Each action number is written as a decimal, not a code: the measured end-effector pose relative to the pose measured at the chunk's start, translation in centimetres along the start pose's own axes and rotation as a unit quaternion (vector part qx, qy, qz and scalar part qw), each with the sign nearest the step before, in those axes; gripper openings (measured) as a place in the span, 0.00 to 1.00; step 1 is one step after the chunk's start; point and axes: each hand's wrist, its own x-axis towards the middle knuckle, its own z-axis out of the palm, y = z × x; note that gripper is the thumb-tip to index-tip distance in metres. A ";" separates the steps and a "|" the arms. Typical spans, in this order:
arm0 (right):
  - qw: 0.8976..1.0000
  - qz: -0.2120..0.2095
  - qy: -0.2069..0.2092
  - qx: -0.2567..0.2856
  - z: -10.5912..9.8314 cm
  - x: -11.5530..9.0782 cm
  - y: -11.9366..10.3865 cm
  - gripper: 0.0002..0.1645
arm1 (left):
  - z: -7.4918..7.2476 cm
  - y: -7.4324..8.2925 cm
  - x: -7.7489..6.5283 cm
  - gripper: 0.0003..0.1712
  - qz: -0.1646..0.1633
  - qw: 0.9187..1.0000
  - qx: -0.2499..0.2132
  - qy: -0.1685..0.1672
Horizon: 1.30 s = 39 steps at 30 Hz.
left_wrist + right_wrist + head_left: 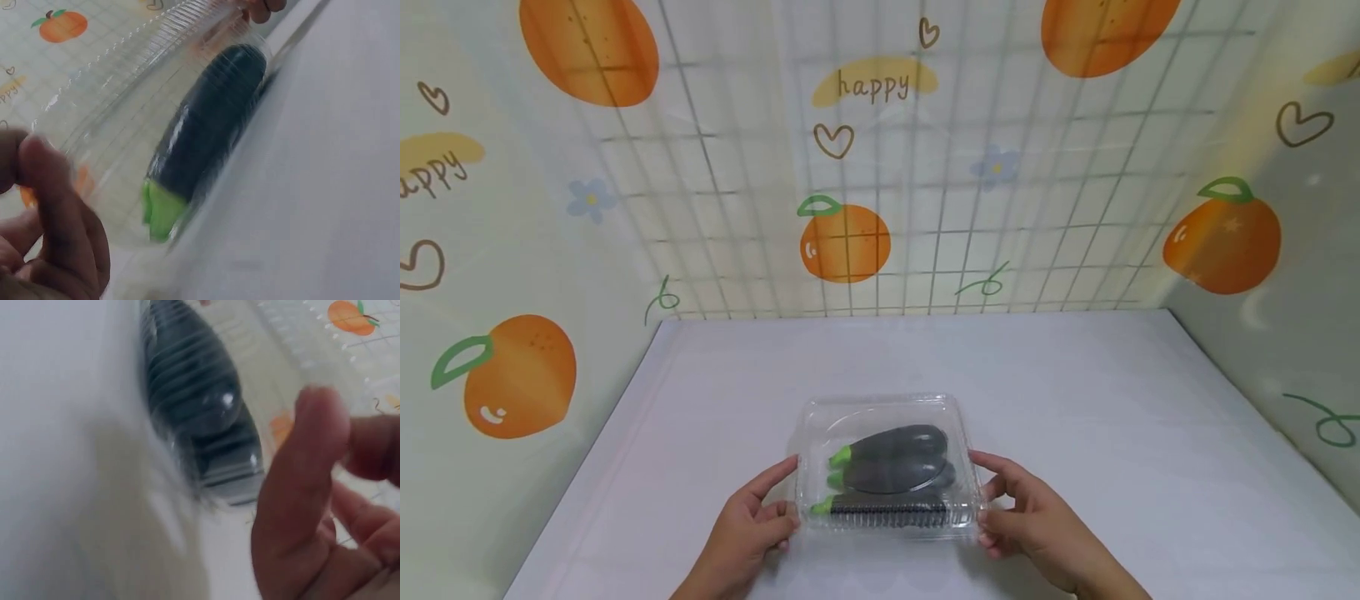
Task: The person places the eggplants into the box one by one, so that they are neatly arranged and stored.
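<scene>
A clear plastic clamshell box (823, 417) with a ridged front side sits low in the middle of the head view. Inside it lie several dark eggplants (895, 446) with bright green stem ends pointing left. My left hand (745, 525) holds the box by its left side, thumb near the front corner and index finger farther back. On the opposite side, my right hand (1033, 521) grips it in the same way, fingers and thumb at the edge. In the left wrist view, an eggplant (206, 125) shows through the clear wall; the right wrist view shows rounded dark ends (194, 375).
The box is over a white table (737, 367). Behind stands a hanging cloth (1037, 233) printed with oranges, hearts and "happy", with a wire grid showing through it. Similar printed cloth (497, 275) closes off the left and right sides.
</scene>
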 end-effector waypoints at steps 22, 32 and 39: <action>0.998 0.050 0.049 -0.005 0.7 0.3 -1.2 0.51 | 0.0 0.2 0.2 0.51 -0.020 1.000 -0.019 0.009; 0.995 0.064 0.068 -0.031 0.9 0.2 -1.4 0.52 | -0.1 0.2 0.3 0.51 -0.024 0.999 -0.025 0.009; 0.995 0.064 0.065 -0.051 0.9 0.1 -1.5 0.52 | -0.2 0.0 0.3 0.51 -0.022 0.999 -0.032 0.002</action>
